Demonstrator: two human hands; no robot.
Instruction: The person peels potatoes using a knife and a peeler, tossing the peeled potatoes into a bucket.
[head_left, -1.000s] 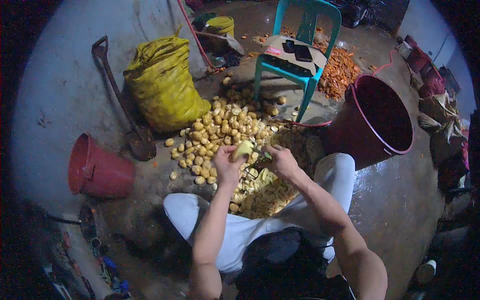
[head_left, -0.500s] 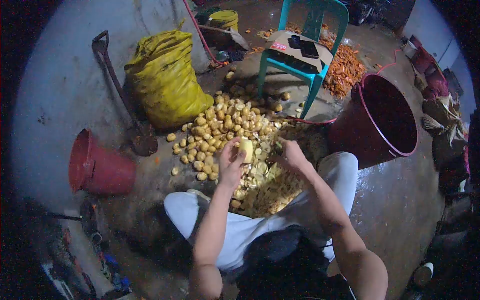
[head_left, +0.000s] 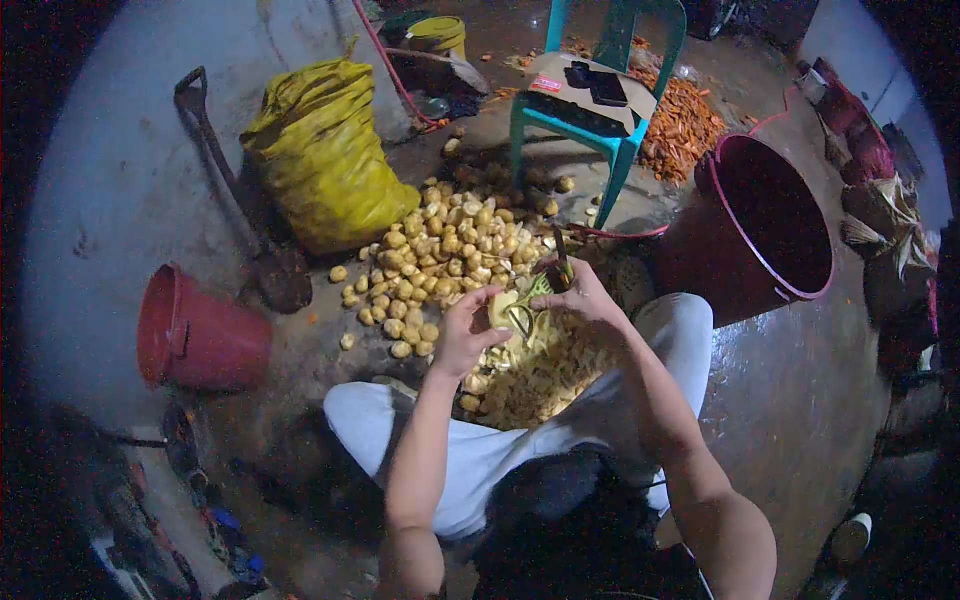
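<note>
My left hand [head_left: 468, 330] is closed around a pale, peeled potato [head_left: 502, 306], fingers over the top and thumb below. Closed on a green peeler [head_left: 540, 287], my right hand [head_left: 588, 298] is just right of the potato. The peeler's curved head is against or very near the potato's right side; exact contact I cannot tell. A narrow dark piece resembling a knife blade [head_left: 559, 240] sticks up from the right hand. Beyond the hands lies a heap of potatoes [head_left: 440, 240], many unpeeled. Peelings [head_left: 545, 375] cover the floor beneath my hands, between my legs.
A yellow sack [head_left: 325, 160] and a shovel [head_left: 225, 160] lean by the left wall. Red buckets stand left [head_left: 225, 345] and right [head_left: 690, 245]. A teal chair [head_left: 625, 150] holds cardboard and dark devices, with an orange heap [head_left: 685, 130] behind it.
My right hand has moved left and up, bringing the peeler to the potato. The potato has shifted slightly right and down with my left hand. The view has tilted a little.
</note>
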